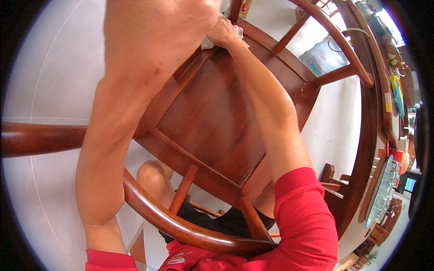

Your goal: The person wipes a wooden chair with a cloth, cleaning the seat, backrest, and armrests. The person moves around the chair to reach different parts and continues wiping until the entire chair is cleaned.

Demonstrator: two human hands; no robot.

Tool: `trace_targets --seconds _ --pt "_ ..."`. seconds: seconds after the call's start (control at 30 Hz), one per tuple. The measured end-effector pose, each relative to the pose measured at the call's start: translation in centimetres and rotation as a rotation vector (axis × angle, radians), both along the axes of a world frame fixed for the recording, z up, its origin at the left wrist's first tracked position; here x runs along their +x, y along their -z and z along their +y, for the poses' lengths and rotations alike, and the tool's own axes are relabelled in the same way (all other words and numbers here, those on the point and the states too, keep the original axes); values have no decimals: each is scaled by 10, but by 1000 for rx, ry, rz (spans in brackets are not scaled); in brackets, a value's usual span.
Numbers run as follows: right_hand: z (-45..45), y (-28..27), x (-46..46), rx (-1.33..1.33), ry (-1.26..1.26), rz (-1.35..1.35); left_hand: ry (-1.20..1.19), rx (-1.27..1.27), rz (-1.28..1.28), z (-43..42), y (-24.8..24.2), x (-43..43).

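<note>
A reddish-brown wooden armchair stands before me, with its flat seat (210, 118) under my arms. My right hand (224, 32) rests on a crumpled whitish cloth (207, 44) at the far edge of the seat, near the base of an upright post. The cloth shows on both sides of the hand. My left hand (166, 30) is large and near the camera at the top; its fingers are cut off or turned away, so what it touches is hidden. A curved, glossy chair rail (190, 233) runs between my body and the seat.
A second curved wooden rail (334, 32) rises at the upper right. Beyond it, a large clear water bottle (323, 56) stands on the pale floor. A long wooden table edge (364, 135) runs down the right side, bearing a tray of glasses (381, 193). Wooden furniture stands below.
</note>
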State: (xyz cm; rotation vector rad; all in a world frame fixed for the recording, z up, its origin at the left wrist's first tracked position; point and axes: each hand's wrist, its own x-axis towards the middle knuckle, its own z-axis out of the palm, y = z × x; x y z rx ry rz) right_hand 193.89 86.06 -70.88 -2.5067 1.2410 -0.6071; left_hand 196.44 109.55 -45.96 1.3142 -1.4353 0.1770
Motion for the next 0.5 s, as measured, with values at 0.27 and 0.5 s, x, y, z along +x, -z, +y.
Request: trace_targets --seconds 0.27,0.5 --pt "68 28 -36 -58 -52 -193 231 262 281 -8 -4 31" --pt "216 -1 -70 -49 -192 -90 181 127 62 -24 18 38"
